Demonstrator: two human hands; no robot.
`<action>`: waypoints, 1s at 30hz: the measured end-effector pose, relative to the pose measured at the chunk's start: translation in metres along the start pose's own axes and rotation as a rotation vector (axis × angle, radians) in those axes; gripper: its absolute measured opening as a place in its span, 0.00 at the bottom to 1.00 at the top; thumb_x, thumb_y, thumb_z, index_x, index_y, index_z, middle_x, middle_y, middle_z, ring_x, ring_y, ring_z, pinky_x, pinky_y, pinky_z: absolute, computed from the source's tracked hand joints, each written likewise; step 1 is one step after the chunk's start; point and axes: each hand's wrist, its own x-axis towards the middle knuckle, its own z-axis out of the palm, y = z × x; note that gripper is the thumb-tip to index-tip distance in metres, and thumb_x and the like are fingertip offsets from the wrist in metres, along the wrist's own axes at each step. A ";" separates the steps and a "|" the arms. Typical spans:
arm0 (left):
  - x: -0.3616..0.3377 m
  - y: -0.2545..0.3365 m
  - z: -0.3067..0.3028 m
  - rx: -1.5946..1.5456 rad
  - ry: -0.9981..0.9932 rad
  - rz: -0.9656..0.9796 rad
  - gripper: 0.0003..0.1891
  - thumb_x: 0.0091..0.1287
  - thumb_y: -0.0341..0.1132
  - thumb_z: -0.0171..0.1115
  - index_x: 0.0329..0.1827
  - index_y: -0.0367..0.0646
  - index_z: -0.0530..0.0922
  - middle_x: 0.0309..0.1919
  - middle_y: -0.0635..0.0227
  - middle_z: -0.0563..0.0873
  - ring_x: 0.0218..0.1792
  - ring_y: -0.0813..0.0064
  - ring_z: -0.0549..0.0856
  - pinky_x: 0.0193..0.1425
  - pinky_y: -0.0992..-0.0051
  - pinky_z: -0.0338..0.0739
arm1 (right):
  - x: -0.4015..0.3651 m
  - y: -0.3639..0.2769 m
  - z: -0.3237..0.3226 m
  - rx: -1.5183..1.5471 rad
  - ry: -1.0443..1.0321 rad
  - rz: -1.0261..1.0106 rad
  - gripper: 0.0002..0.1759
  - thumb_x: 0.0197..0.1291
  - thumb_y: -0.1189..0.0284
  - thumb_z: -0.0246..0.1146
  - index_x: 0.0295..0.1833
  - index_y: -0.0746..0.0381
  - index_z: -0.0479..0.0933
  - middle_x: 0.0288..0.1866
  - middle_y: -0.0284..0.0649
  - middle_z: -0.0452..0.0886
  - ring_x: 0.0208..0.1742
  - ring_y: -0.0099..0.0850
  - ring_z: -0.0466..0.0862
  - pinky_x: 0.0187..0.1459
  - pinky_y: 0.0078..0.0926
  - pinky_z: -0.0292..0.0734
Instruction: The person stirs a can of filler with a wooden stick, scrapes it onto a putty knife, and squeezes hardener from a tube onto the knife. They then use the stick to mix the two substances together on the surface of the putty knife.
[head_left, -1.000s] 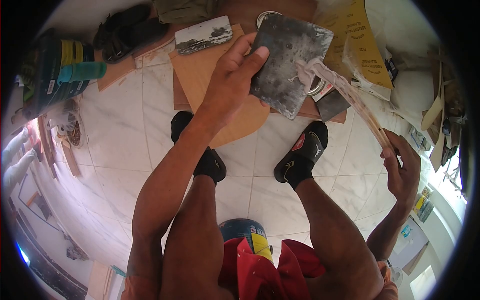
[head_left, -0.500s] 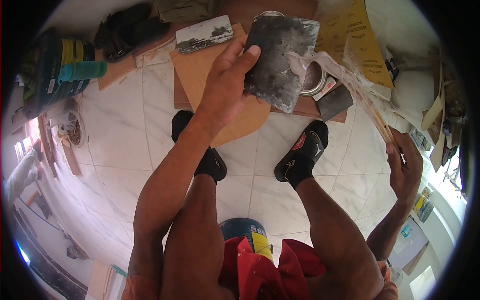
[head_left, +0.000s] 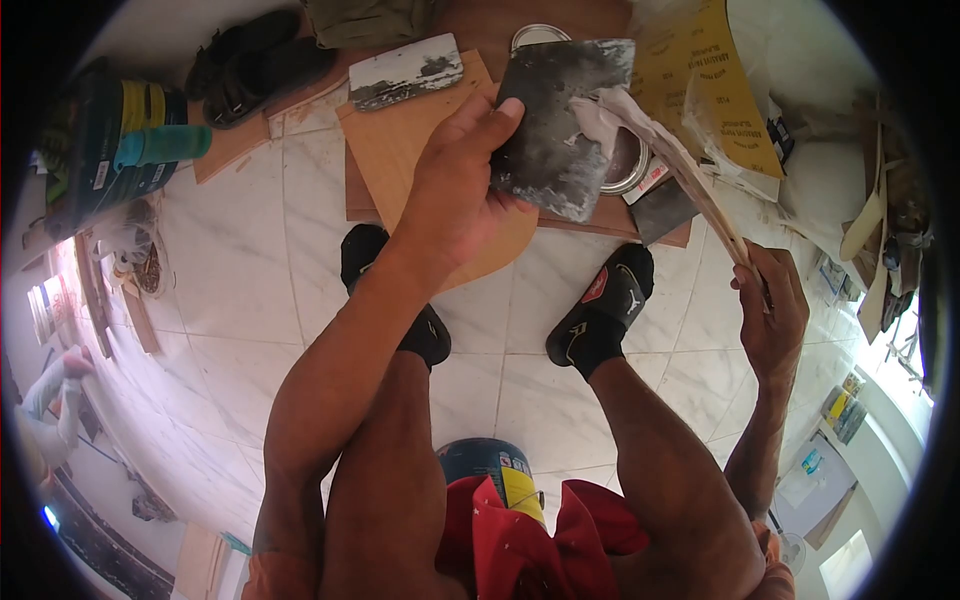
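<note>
My left hand [head_left: 462, 170] grips a dark, smeared flat plate [head_left: 560, 120] by its left edge, thumb on top. A lump of pinkish-grey paste [head_left: 597, 122] lies near the plate's right side. With its fingers closed, my right hand [head_left: 772, 305] holds the lower end of a long wooden stick [head_left: 705, 192]. The stick's paste-coated far end touches the lump on the plate. Partly hidden behind the plate stands an open can [head_left: 630, 165] with similar paste inside. A round metal lid [head_left: 538, 36] shows above the plate's top edge.
Yellow-brown abrasive paper [head_left: 715, 90] lies at the back right, beside a dark grey sheet [head_left: 662, 210]. A paste-marked white block [head_left: 407, 72] rests on a wooden board [head_left: 400, 140]. Black sandals [head_left: 265, 65] and a bucket [head_left: 140, 110] are at left; another bucket [head_left: 485, 460] is between my legs.
My right hand has shifted left and slightly down with the stick, whose coated end has moved up and left over the plate. The left hand and plate have barely moved.
</note>
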 end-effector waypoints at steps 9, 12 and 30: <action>0.002 -0.002 -0.015 -0.060 -0.026 -0.010 0.19 0.79 0.38 0.58 0.66 0.37 0.72 0.52 0.63 0.86 0.50 0.71 0.89 0.52 0.72 0.88 | 0.001 -0.006 -0.013 0.007 0.006 0.044 0.14 0.68 0.80 0.64 0.58 0.68 0.81 0.39 0.42 0.81 0.34 0.26 0.82 0.33 0.24 0.77; 0.002 -0.002 -0.015 -0.053 -0.023 -0.010 0.19 0.79 0.39 0.58 0.66 0.38 0.72 0.52 0.64 0.86 0.49 0.72 0.89 0.51 0.73 0.88 | 0.002 -0.012 -0.012 0.027 -0.001 0.052 0.15 0.70 0.77 0.64 0.59 0.68 0.80 0.36 0.40 0.79 0.30 0.24 0.79 0.31 0.23 0.73; 0.002 0.009 -0.010 -0.066 -0.012 0.030 0.17 0.78 0.36 0.58 0.65 0.40 0.74 0.50 0.66 0.86 0.47 0.75 0.87 0.50 0.71 0.85 | 0.000 -0.036 -0.025 0.107 -0.186 0.255 0.14 0.71 0.75 0.63 0.57 0.68 0.81 0.31 0.37 0.76 0.28 0.23 0.73 0.30 0.23 0.67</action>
